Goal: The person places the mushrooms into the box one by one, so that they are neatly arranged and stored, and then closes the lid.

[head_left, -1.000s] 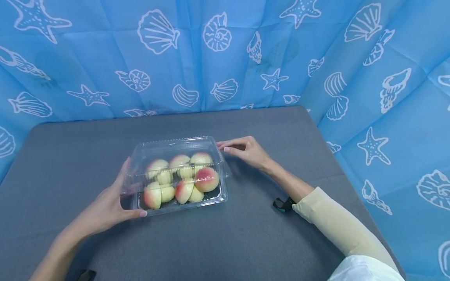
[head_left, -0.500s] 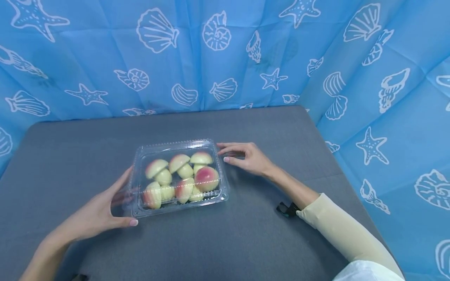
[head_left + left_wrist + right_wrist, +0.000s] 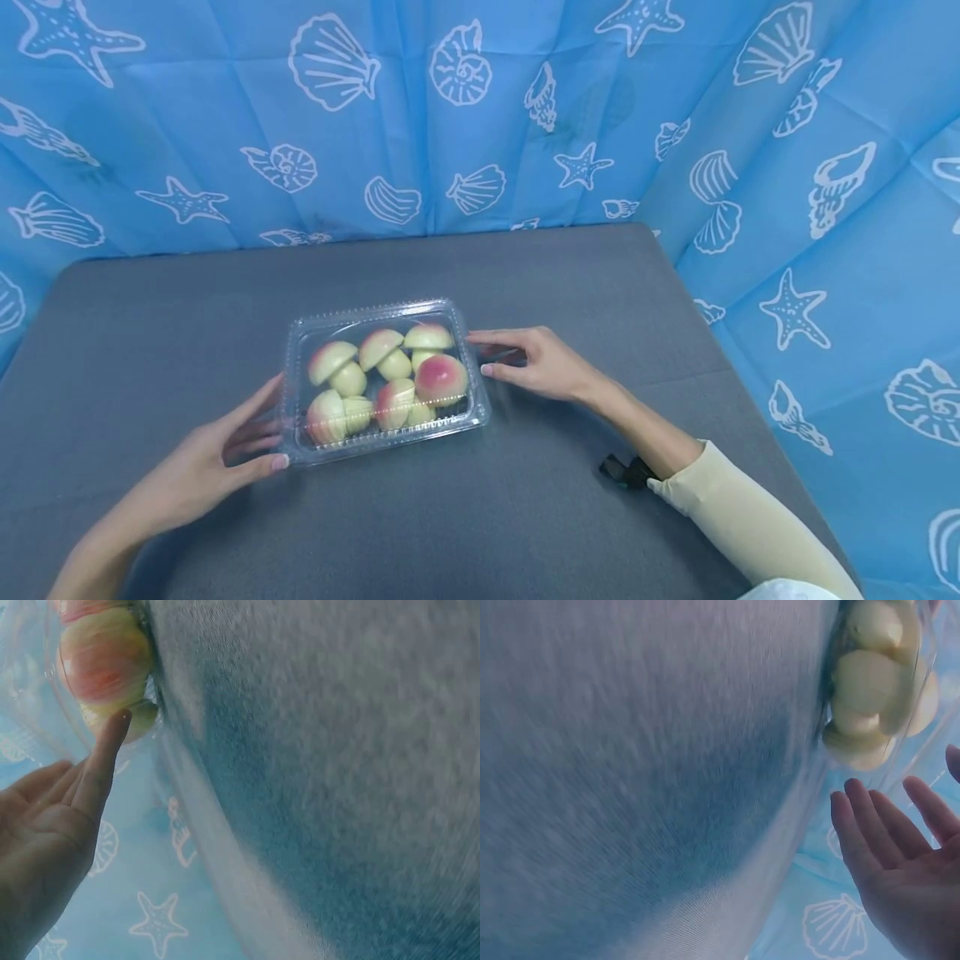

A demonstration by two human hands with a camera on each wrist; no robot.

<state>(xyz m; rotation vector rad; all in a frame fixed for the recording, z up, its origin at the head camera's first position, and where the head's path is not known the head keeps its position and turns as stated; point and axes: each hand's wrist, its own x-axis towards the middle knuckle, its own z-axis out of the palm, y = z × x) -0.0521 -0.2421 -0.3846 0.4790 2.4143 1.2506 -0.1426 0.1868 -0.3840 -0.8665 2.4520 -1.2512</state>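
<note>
A clear plastic clamshell box (image 3: 375, 454) lies on the grey table with its lid down. Through the lid I see several mushroom-shaped pieces (image 3: 392, 353), pale yellow-green with pinkish caps, and a rounder one (image 3: 441, 380) with a red top. My left hand (image 3: 202, 467) is at the box's left side, fingers extended; whether the fingertips touch the plastic is hard to tell. At the right side, my right hand (image 3: 543, 362) has its fingers stretched toward the box wall. In the right wrist view, the fingers of that hand (image 3: 907, 847) are straight and hold nothing.
The grey cloth-covered table (image 3: 525, 517) extends around the box. A blue curtain (image 3: 510, 108) with white shell and starfish prints hangs behind it and along the right. A small black strap-like object (image 3: 626, 472) is by the right forearm.
The box's lid, partly raised a second ago, has come down flat. My left hand has drawn slightly left, and my right hand has slid nearer along the box's right side.
</note>
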